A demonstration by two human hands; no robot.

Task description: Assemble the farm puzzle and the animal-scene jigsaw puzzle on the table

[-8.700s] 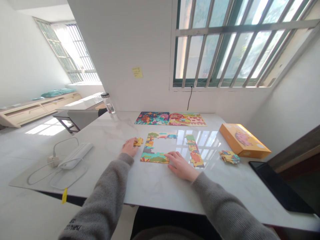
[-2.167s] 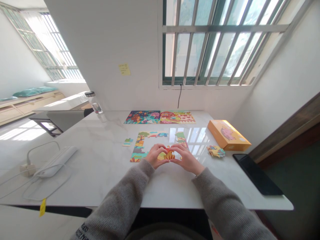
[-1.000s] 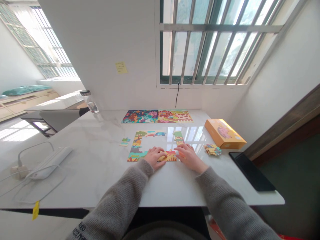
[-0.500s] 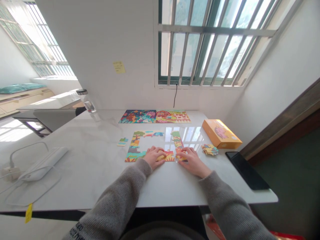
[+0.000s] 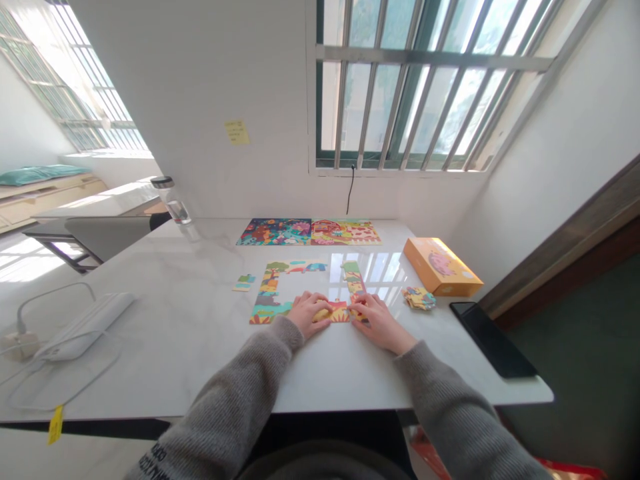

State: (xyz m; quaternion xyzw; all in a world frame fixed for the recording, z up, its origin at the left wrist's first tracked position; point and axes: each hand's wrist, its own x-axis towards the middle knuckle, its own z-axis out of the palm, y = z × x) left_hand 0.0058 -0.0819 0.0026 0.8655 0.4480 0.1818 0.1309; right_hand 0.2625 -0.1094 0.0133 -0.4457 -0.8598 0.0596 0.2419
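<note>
On the white table a partly joined jigsaw puzzle (image 5: 266,310) forms a frame of brightly coloured edge pieces around a bare middle. My left hand (image 5: 309,316) rests on its near edge, fingers curled down onto the pieces and holding them. At the near right corner, my right hand (image 5: 376,323) has its fingers bent over a jigsaw piece (image 5: 356,315), which it partly hides. That piece now sits against the near row. The right-hand column (image 5: 351,268) runs away from it. Between the far row and this column is a gap.
Loose pieces (image 5: 245,283) lie left of the puzzle, and a small pile (image 5: 419,299) lies right. Farther right are an orange box (image 5: 443,267) and a black phone (image 5: 493,340). Two picture sheets (image 5: 310,232) lie behind. A bottle (image 5: 173,200) and power strip (image 5: 87,328) stand left.
My right hand has slid a little left with the corner piece, and the gap to the near row has closed. My left hand has stayed in place.
</note>
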